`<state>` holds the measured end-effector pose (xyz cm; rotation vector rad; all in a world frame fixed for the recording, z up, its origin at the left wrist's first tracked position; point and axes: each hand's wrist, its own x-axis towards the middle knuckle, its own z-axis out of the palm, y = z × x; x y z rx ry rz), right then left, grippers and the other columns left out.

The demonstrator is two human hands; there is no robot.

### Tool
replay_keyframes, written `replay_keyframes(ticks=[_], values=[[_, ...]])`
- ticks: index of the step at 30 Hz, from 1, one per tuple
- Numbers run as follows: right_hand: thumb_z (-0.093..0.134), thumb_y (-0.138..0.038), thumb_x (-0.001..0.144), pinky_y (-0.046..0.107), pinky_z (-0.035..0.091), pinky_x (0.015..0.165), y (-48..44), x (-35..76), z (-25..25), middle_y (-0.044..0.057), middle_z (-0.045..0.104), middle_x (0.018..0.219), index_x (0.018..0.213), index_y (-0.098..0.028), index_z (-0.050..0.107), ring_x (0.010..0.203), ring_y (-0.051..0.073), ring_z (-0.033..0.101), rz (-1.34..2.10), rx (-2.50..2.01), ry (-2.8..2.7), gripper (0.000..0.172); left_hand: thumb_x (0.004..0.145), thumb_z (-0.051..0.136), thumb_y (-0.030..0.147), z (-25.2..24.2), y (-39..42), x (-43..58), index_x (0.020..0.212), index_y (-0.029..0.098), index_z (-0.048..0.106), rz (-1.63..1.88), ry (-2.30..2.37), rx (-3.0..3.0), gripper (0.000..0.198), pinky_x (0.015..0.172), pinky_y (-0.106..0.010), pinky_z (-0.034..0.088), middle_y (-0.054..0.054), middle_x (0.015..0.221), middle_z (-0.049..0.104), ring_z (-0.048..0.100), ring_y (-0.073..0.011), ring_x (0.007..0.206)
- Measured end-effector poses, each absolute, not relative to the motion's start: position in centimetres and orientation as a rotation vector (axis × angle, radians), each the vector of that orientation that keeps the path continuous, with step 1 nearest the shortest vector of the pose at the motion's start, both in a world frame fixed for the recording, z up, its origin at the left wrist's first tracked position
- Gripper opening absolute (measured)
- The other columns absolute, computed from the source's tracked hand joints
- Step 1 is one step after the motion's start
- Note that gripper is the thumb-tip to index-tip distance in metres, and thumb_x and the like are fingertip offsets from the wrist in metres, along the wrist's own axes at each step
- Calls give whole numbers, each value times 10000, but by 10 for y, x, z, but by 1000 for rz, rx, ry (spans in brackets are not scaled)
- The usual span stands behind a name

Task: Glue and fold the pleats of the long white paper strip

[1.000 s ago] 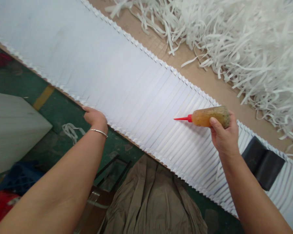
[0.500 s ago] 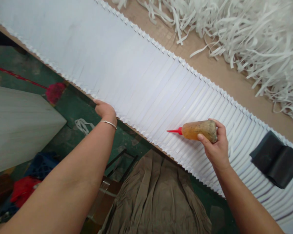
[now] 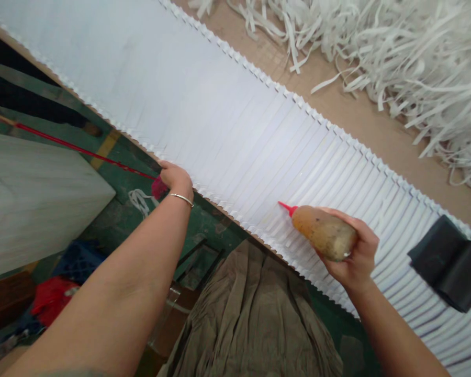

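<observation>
My right hand (image 3: 357, 251) is wrapped round a squeeze bottle (image 3: 324, 233) of amber glue-like liquid. Its red pointed nozzle aims left over a long row of overlapping white strips (image 3: 227, 120); whether the tip touches them I cannot tell. At the near edge of that row, my left hand (image 3: 176, 177) is curled with its fingers mostly hidden. What those fingers grip, if anything, does not show.
Loose white strips (image 3: 408, 57) are heaped on the brown board (image 3: 329, 104) at the far side. A folded black sheet (image 3: 451, 262) lies on the row at right. Left of the table are a red-handled mop-like tool (image 3: 90, 152), a person's dark-clad leg (image 3: 31, 102) and a pale block (image 3: 35, 199).
My right hand has tilted the bottle, its base swinging toward me and the nozzle now pointing up-left. The red-handled tool has shifted right, behind my left hand. A dark-clad leg shows at left.
</observation>
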<state>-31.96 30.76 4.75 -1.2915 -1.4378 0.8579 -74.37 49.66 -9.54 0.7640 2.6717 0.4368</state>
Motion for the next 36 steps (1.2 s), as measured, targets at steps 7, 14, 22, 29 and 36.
replay_keyframes(ticks=[7,14,22,29,36], values=[[871,-258,689,421,594,924,392,-260,37,-20,676,1141,1130,-286,651,1043,204,697,737,-1302,-627,494,1088,112,344,-93,498,-740,1104,-42,678,452,2877,418,685,1022,-450,539,-330,1192,688,684,-343,1197],[864,-460,683,256,572,581,468,-215,18,21,697,1111,1022,-228,658,955,189,679,1113,-1174,-175,460,1085,145,335,-79,499,-734,1089,-105,677,503,2877,380,690,1062,-501,508,-384,1199,667,668,-391,1216],[902,-294,654,374,627,730,505,-227,10,-7,674,1043,1071,-241,573,857,173,701,811,-1298,-547,534,1080,145,358,-88,497,-742,1082,-96,697,488,2892,362,715,1049,-525,518,-376,1208,668,671,-415,1205],[913,-263,621,290,603,709,514,-225,8,-3,670,1082,1088,-237,537,880,146,679,791,-1317,-645,600,1078,124,373,-92,497,-746,1063,-100,690,476,2893,374,737,1031,-518,521,-381,1190,671,677,-416,1180],[917,-243,627,261,580,732,504,-232,9,-34,651,1020,1083,-241,554,845,114,650,844,-1283,-668,584,1086,125,383,-91,497,-744,1070,-84,693,470,2896,387,735,1032,-510,521,-362,1209,675,678,-410,1184]])
